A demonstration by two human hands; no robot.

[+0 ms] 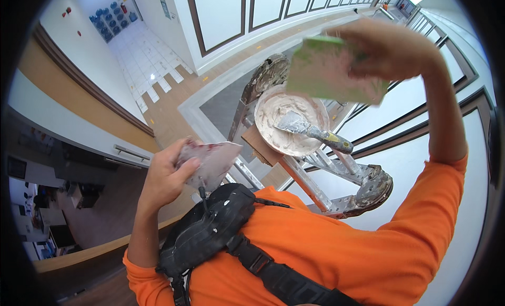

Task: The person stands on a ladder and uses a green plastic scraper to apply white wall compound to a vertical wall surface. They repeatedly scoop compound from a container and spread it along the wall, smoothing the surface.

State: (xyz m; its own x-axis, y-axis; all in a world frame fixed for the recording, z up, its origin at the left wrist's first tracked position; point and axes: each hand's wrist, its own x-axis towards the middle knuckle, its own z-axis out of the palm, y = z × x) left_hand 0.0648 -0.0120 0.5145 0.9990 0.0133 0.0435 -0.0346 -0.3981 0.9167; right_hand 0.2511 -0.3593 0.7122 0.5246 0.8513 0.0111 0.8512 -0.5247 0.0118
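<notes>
Between my thumb and fingers, my left hand (167, 174) grips a flat, greyish plate (214, 161) smeared with pale and reddish paste; its exact kind is unclear. Raised at the upper right, my right hand (386, 51) is closed on a flat green board (315, 69) with pinkish smears, blurred at the edges. Beneath the board stands a round bucket (261, 128) of whitish-pink paste. A putty knife (315, 132) rests across it, its coated blade in the paste and its handle over the right rim.
Under and around the bucket is a metal folding ladder (307, 182) with paste-spattered hinges and a brown board (259, 148). White panelled walls (392, 127) with dark trim run along the right. Below on the left lies a room with desks (52, 216). Several blue water bottles (108, 22) stand far off.
</notes>
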